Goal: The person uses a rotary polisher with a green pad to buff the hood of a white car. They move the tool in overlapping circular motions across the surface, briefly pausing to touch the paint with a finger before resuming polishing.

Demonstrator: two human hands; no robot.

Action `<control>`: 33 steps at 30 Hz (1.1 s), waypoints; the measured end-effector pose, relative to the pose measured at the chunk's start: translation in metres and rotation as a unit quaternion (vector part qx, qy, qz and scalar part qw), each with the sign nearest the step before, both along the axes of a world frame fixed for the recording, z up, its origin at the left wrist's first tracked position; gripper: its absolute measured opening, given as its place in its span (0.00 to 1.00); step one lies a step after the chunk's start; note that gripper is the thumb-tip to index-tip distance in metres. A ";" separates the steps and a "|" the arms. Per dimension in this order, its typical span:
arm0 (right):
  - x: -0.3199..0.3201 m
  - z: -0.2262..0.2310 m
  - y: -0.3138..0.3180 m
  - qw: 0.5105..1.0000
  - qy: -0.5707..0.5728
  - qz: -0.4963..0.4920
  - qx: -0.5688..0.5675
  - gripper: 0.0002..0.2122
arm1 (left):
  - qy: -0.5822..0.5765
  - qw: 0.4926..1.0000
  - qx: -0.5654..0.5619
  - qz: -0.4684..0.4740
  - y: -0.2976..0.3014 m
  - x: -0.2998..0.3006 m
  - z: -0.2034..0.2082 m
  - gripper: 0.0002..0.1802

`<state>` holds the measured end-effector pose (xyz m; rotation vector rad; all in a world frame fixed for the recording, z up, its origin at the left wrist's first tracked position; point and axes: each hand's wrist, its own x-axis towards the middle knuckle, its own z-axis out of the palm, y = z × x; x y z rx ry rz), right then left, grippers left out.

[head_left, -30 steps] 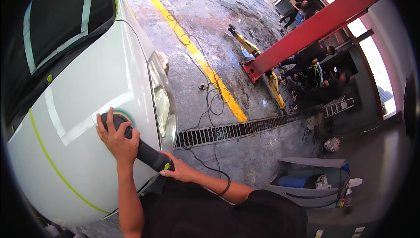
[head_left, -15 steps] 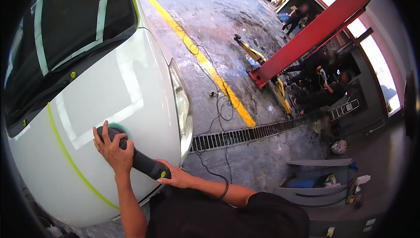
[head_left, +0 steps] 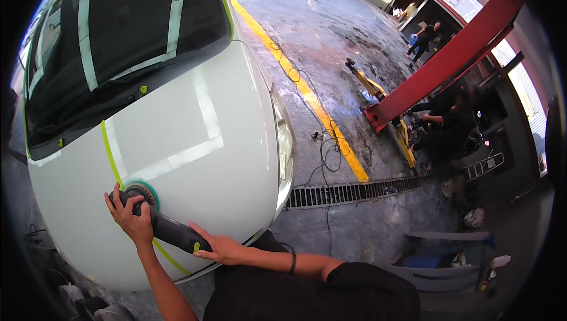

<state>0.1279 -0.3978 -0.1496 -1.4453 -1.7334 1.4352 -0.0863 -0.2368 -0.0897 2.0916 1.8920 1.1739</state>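
Note:
A black rotary polisher with a green pad rests on the white car's hood. My left hand is wrapped over the tool's head, just above the pad. Around the rear of its long body closes my right hand, near a small yellow-green tag. A strip of yellow-green tape runs along the hood and passes beneath the polisher. The pad lies right beside this strip; whether it overlaps the tape is hidden by the tool and my hand.
Right of the headlight, a black cord loops over the floor near a yellow line and a drain grate. A red lift post leans across the right. Several people are farther back. A grey bin stands lower right.
The polisher has slid left across the hood, from the right of the tape to beside it, both hands still on it. My view has shifted, moving the car rightward in the picture.

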 end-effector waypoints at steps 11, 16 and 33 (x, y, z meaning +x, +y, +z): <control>0.117 0.021 -0.010 0.992 0.049 -0.105 -0.049 0.42 | 0.008 0.996 -0.015 -0.091 0.028 0.156 0.021 0.05; 0.177 0.019 -0.024 0.978 0.072 -0.188 -0.056 0.41 | 0.007 0.986 -0.022 -0.163 0.037 0.249 0.028 0.05; 0.183 0.015 -0.013 0.920 0.227 -0.313 -0.061 0.40 | 0.017 0.962 -0.046 -0.267 0.074 0.311 0.023 0.08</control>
